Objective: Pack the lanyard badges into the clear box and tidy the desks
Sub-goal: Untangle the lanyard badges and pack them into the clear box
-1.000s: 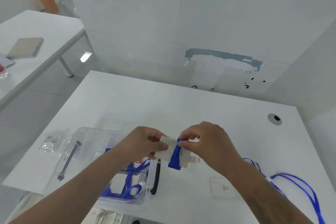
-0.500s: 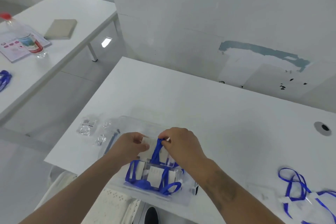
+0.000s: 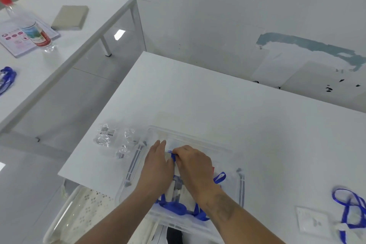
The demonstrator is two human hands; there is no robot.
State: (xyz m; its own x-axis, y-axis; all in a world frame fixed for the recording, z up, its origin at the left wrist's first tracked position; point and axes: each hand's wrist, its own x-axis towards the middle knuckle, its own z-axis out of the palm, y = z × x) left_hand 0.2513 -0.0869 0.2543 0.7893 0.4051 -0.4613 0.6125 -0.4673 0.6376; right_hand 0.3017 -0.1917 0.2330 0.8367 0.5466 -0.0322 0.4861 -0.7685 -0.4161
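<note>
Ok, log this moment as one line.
phase: packing | right hand: pinches blue lanyard | left hand: flat on badge | place: inside clear box | unpacked: badge right

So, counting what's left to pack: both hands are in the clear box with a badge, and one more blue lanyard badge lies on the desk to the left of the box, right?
Wrong side. The head view shows the loose lanyard badge on the desk right of the clear box; left of it lie only clear plastic bags. Both hands, left hand and right hand, are in the box.

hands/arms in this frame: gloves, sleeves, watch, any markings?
Both are bare. The left hand and right hand wear no gloves, and no rings show. The forearms are uncovered as far as the frame edge: no sleeves, watch or bands. The right forearm carries a dark blurred mark, possibly a tattoo.
</note>
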